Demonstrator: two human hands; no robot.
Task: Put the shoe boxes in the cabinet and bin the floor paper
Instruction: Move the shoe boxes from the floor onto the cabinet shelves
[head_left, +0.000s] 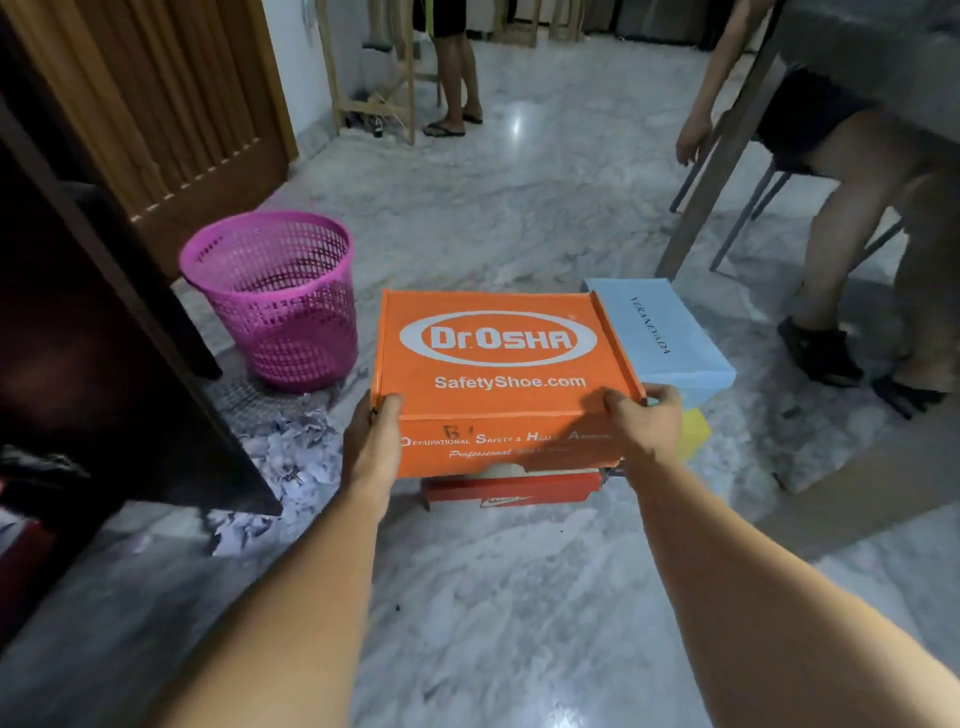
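Both hands (371, 441) (644, 421) clasp the orange shoe box (498, 364) between them.

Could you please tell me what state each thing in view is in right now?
Orange shoe box: lid shut, gripped by left hand and right hand.
Red box: beneath it, on the floor.
Blue box: closed.
Pink basket: upright.
Shredded paper: scattered on the floor.

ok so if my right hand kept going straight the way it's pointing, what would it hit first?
Probably the pale blue box. The right hand grips the orange box's near right corner, pointing forward; the blue box lies just beyond, though depth is unclear.
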